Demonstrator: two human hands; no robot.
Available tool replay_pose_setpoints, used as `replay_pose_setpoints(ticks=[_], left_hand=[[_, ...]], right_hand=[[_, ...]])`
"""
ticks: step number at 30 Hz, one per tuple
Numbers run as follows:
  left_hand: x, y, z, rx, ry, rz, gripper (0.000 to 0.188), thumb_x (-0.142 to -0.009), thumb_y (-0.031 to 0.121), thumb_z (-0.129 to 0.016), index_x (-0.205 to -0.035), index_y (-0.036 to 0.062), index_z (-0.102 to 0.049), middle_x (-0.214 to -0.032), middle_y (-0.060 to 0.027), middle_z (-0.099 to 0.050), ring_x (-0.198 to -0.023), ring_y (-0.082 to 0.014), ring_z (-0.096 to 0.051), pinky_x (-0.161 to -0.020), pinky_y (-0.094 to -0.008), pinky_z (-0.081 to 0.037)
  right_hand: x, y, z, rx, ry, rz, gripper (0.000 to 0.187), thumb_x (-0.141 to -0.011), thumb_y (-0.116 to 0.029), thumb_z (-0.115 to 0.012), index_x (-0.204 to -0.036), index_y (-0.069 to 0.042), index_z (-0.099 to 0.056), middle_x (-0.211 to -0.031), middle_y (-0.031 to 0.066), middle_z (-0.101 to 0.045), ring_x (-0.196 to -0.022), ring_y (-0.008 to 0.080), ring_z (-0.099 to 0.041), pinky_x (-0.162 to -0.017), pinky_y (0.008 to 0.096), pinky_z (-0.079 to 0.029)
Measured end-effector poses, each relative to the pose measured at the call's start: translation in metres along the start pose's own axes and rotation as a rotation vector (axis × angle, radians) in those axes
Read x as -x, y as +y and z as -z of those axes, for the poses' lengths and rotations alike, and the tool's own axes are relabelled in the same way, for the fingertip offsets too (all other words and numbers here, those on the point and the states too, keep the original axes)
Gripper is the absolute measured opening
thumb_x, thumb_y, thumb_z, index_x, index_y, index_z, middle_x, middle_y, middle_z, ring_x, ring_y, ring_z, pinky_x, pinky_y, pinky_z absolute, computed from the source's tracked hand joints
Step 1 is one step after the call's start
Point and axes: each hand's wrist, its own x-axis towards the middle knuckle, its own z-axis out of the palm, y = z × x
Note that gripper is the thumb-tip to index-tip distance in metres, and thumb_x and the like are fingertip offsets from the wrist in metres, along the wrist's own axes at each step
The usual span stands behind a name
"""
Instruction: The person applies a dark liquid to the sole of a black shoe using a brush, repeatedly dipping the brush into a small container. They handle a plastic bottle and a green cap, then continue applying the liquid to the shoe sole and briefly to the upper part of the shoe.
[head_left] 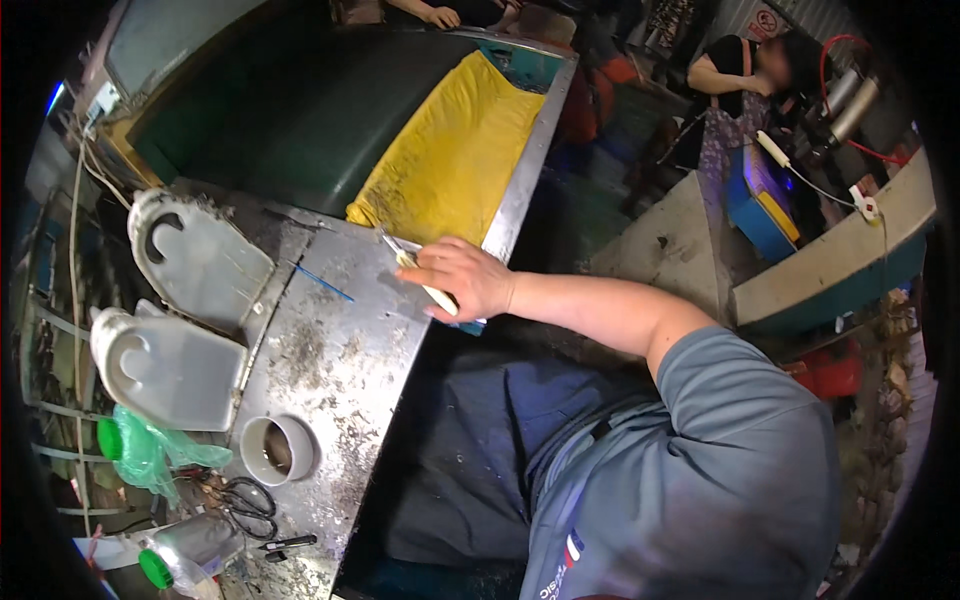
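My right hand (465, 280) reaches across to the metal bench and is closed round a slim tool with a cream handle (437, 297). A narrow metal end points from it toward the yellow sheet; its exact kind I cannot make out. Something small and blue shows just under the hand at the bench edge. Close to the fingers lies a thin blue stick (324, 282) on the dirty metal top (330, 350). Just beyond the hand, the yellow sheet (455, 150) lies beside a dark green belt (310, 120). My left hand is out of the picture.
Two grey-white plastic holders (175, 370) line the bench's left side. Nearer are a white cup (297, 450) with dark contents, black-handled scissors (250, 505), a black marker (288, 543) and a green-capped bottle (195, 550). Across the aisle a person (735, 85) works beside a blue bin (750, 215).
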Motion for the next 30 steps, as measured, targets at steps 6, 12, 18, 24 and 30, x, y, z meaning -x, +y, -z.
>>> replay_pose_setpoints(ticks=[6, 12, 18, 24, 30], left_hand=[[0.129, 0.0, 0.022, -0.012, 0.399, 0.052, 0.05, -0.092, 0.021, -0.072, -0.13, -0.007, -0.058, -0.123, -0.018, -0.065, -0.11, -0.0302, -0.061, -0.099, -0.04, -0.047], [0.262, 0.019, 0.034, 0.133, 0.531, -0.028, 0.05, -0.094, 0.02, -0.07, -0.133, -0.0073, -0.056, -0.129, -0.0191, -0.062, -0.118, -0.0314, -0.059, -0.105, -0.0406, -0.044], [0.35, 0.181, 0.053, 0.355, 0.328, -0.35, 0.043, -0.098, 0.016, -0.06, -0.135, -0.0053, -0.053, -0.137, -0.0201, -0.057, -0.129, -0.0337, -0.052, -0.114, -0.0431, -0.035], [0.355, 0.336, 0.06, 0.551, 0.253, -0.838, 0.037, -0.098, 0.016, -0.059, -0.125, -0.009, -0.057, -0.131, -0.0233, -0.06, -0.122, -0.0378, -0.057, -0.108, -0.0455, -0.04], [0.379, 0.441, 0.021, 0.709, -0.065, -1.183, 0.021, -0.099, 0.011, -0.057, -0.104, -0.008, -0.063, -0.108, -0.0233, -0.068, -0.098, -0.0359, -0.067, -0.092, -0.0428, -0.052]], right_hand=[[-0.011, 0.009, -0.007, -0.143, -0.103, 0.018, 0.075, -0.078, -0.039, -0.075, -0.143, -0.01, -0.054, -0.125, 0.0133, -0.061, -0.127, 0.0313, -0.051, -0.109, 0.0457, -0.037], [-0.006, 0.011, -0.01, -0.188, -0.155, 0.027, 0.072, -0.088, -0.046, -0.067, -0.149, -0.013, -0.047, -0.133, 0.0147, -0.058, -0.134, 0.0317, -0.046, -0.116, 0.0482, -0.031], [-0.016, 0.014, 0.003, -0.234, -0.21, -0.045, 0.078, -0.087, -0.047, -0.069, -0.15, -0.008, -0.044, -0.138, 0.0178, -0.055, -0.137, 0.0343, -0.042, -0.116, 0.0502, -0.031], [-0.004, 0.019, 0.001, -0.392, -0.132, -0.122, 0.079, -0.087, -0.049, -0.068, -0.15, -0.008, -0.043, -0.14, 0.0207, -0.053, -0.136, 0.0357, -0.044, -0.114, 0.0522, -0.033], [0.004, 0.029, -0.001, -0.522, 0.124, -0.172, 0.067, -0.087, -0.039, -0.071, -0.141, -0.007, -0.05, -0.139, 0.0149, -0.053, -0.132, 0.0316, -0.048, -0.11, 0.0484, -0.039]])
